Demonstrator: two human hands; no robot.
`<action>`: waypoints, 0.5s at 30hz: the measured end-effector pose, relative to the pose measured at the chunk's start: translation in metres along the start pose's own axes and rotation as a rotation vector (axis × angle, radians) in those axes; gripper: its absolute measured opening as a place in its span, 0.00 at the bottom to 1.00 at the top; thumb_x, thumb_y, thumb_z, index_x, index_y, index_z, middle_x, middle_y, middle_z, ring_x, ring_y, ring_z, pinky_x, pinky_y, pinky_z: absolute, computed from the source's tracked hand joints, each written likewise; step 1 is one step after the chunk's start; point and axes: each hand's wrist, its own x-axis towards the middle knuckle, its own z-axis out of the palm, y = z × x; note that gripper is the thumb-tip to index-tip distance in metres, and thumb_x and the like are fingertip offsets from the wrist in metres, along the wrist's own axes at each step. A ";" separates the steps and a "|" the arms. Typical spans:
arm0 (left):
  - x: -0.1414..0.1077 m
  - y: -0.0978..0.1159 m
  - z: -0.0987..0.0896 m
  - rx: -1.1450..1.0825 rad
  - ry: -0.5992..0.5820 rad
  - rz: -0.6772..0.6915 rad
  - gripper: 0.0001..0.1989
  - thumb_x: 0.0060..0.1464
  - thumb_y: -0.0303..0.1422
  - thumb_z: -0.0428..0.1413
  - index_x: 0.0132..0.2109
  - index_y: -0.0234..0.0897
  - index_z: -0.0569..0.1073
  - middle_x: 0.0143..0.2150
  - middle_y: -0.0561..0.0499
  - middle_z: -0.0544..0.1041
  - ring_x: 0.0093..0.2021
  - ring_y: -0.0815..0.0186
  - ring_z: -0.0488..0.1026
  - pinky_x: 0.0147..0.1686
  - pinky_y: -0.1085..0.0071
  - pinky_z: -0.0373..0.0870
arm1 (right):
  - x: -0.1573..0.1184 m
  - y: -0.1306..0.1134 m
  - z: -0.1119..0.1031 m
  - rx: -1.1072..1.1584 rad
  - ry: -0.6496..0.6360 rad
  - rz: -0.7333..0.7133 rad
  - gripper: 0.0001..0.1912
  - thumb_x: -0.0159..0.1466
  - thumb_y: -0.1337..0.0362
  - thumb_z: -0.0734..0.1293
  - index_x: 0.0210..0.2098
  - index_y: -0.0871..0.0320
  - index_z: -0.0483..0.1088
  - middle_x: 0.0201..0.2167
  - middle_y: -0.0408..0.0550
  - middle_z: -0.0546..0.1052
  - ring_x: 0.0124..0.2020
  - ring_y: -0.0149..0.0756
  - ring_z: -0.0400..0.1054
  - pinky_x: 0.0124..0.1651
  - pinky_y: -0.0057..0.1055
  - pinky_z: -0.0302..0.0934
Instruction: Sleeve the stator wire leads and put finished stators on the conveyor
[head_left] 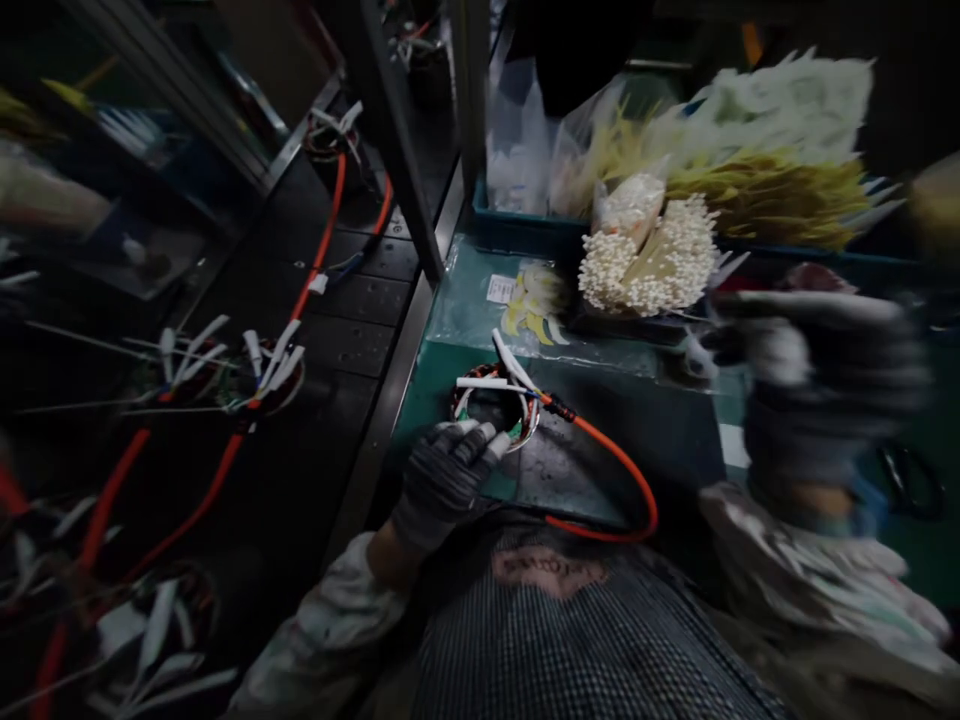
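A ring-shaped wire coil [534, 425] with white sleeves lies on the green bench mat, and an orange cable [626, 462] curves from it to the right and back toward the apron. My left hand [448, 478], in a grey striped glove with pale fingertips, rests on the near edge of the coil, its fingers pressed on it. To the right, my gloved right hand [825, 370] is raised over the bench and smeared by motion; whether it holds anything is not clear. Bundles of white-tipped pieces [671, 260] stand left of it.
A blue bin [517, 230] of yellow and white strips spans the back. A plastic bag [536, 305] with yellow pieces lies before it. On the left, a dark conveyor [352, 345] carries several coils with orange cables, beside a metal post [405, 140].
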 end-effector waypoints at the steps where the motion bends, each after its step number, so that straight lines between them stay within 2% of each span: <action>1: 0.000 0.002 0.005 -0.035 0.043 -0.032 0.16 0.66 0.27 0.51 0.57 0.40 0.75 0.50 0.47 0.85 0.52 0.57 0.79 0.55 0.57 0.74 | -0.010 -0.018 -0.007 0.038 -0.025 0.058 0.08 0.70 0.55 0.72 0.39 0.50 0.81 0.38 0.50 0.84 0.35 0.44 0.79 0.41 0.48 0.76; 2: -0.001 0.004 0.011 -0.062 0.080 -0.085 0.16 0.65 0.26 0.51 0.56 0.40 0.75 0.50 0.47 0.85 0.54 0.57 0.78 0.60 0.54 0.72 | -0.020 -0.031 -0.012 0.082 -0.127 0.111 0.09 0.70 0.53 0.72 0.37 0.48 0.80 0.37 0.49 0.84 0.30 0.43 0.78 0.34 0.46 0.76; 3: -0.001 0.008 0.017 -0.076 0.109 -0.148 0.15 0.63 0.27 0.51 0.54 0.41 0.74 0.51 0.46 0.84 0.58 0.55 0.77 0.63 0.50 0.68 | -0.030 -0.040 -0.015 0.112 -0.301 0.221 0.07 0.70 0.53 0.72 0.39 0.47 0.79 0.36 0.48 0.85 0.30 0.44 0.79 0.32 0.45 0.76; 5: 0.000 0.016 0.028 -0.077 0.174 -0.254 0.12 0.62 0.30 0.54 0.52 0.41 0.72 0.54 0.44 0.83 0.64 0.52 0.74 0.67 0.45 0.63 | -0.051 -0.044 -0.012 0.261 -0.478 0.307 0.08 0.69 0.52 0.73 0.41 0.47 0.75 0.31 0.45 0.84 0.25 0.43 0.79 0.25 0.39 0.75; 6: 0.000 0.018 0.034 -0.077 0.201 -0.279 0.11 0.62 0.32 0.56 0.52 0.41 0.72 0.54 0.44 0.82 0.65 0.51 0.73 0.67 0.45 0.62 | -0.062 -0.040 -0.007 0.311 -0.500 0.335 0.08 0.70 0.53 0.73 0.41 0.48 0.73 0.29 0.43 0.84 0.24 0.41 0.79 0.25 0.37 0.75; 8: 0.000 0.017 0.044 -0.113 0.231 -0.255 0.11 0.62 0.37 0.61 0.50 0.42 0.71 0.50 0.46 0.83 0.61 0.53 0.76 0.65 0.47 0.64 | -0.083 -0.029 0.005 0.358 -0.441 0.347 0.08 0.71 0.54 0.71 0.41 0.49 0.71 0.29 0.42 0.84 0.23 0.38 0.79 0.25 0.33 0.75; 11: 0.000 0.007 0.055 -0.195 0.217 -0.179 0.13 0.61 0.42 0.64 0.47 0.44 0.71 0.43 0.51 0.83 0.53 0.57 0.80 0.63 0.50 0.69 | -0.109 -0.011 0.009 0.409 -0.339 0.342 0.06 0.72 0.56 0.71 0.41 0.48 0.72 0.33 0.44 0.86 0.26 0.40 0.81 0.28 0.37 0.78; 13: 0.001 0.000 0.059 -0.212 0.224 -0.168 0.14 0.60 0.44 0.64 0.46 0.45 0.71 0.43 0.52 0.81 0.51 0.58 0.80 0.63 0.49 0.70 | -0.120 -0.003 0.002 0.518 -0.445 0.367 0.04 0.71 0.56 0.71 0.42 0.46 0.75 0.36 0.44 0.87 0.28 0.42 0.82 0.32 0.42 0.81; 15: 0.002 -0.004 0.059 -0.225 0.249 -0.173 0.14 0.60 0.45 0.64 0.46 0.45 0.71 0.43 0.52 0.80 0.50 0.58 0.80 0.65 0.48 0.70 | -0.125 0.002 -0.007 0.594 -0.664 0.456 0.06 0.71 0.55 0.70 0.42 0.46 0.79 0.34 0.43 0.87 0.23 0.37 0.78 0.35 0.42 0.81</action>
